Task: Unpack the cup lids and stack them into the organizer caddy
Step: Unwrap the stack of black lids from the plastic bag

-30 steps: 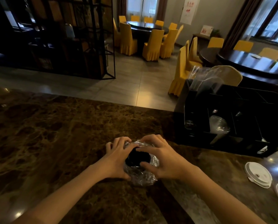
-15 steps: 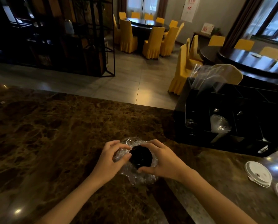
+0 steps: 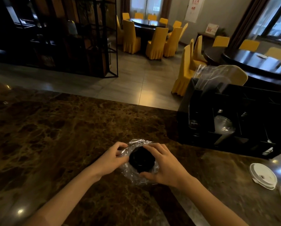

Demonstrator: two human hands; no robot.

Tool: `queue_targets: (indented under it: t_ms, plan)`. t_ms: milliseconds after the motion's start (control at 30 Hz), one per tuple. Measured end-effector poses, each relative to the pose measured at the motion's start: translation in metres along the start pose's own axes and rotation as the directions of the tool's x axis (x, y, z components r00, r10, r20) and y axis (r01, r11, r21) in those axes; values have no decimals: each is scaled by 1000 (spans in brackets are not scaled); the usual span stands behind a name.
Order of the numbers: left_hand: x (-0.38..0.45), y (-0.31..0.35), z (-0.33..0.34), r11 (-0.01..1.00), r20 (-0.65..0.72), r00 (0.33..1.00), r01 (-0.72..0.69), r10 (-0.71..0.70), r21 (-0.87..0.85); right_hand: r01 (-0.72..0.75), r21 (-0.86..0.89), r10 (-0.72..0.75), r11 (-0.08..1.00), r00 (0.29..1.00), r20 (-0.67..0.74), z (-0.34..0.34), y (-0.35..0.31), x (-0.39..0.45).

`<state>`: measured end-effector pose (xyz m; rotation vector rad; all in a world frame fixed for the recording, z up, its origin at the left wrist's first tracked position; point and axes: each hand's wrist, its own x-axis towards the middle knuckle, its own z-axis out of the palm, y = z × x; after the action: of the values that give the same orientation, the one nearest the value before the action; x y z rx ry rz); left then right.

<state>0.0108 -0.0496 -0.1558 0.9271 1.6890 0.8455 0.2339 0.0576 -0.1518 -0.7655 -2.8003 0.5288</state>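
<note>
Black lids (image 3: 141, 159), stacked, sit in a crinkled clear plastic wrap (image 3: 137, 176) on the bench (image 3: 55, 128), mid-width, toward the near edge. Left hand (image 3: 111, 159) pinches the wrap at the stack's left side, fingers curled. Right hand (image 3: 163, 167) grips the stack through the wrap, fingers over the top rim, thumb at the near side. Black organizer caddy (image 3: 244, 128) stands at the bench's far right edge, clear lids (image 3: 223, 125) in one compartment. Two white lids (image 3: 263, 175) lie near the right edge, well apart from the hands.

Bare marble counter (image 3: 58, 131) left, black caddy (image 3: 244, 121) blocking right, white lids (image 3: 263, 176) near right edge
</note>
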Motion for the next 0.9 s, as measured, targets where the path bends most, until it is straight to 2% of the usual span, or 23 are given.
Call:
queue_targets:
  t_ms: [233,333,400,533,667,767,900]
  plan:
    - [8,16,1,990,69,988,141,-140,-9,-1,-128,7,992,999,42,-16,-7,-18]
    - [10,22,14,985,90,980,175,-175,13,-85,-133,92,987,995,48,-15,-13,-27]
    - [7,27,25,988,98,984,151,-148,-24,-159,-125,163,979,986,27,-12,-18,-33]
    - [5,32,41,987,52,994,104,-98,-125,-276,-46,268,960,955,-126,-5,-25,-45]
    - [-1,35,51,994,23,1000,18,-16,-110,-366,73,370,928,877,-308,-1,-29,-53]
    - [-4,40,58,987,40,999,27,-21,-156,-384,122,401,915,845,-353,3,-30,-56]
    - [-10,41,72,990,-96,995,-23,9,-140,-418,185,456,890,798,-393,6,-28,-60]
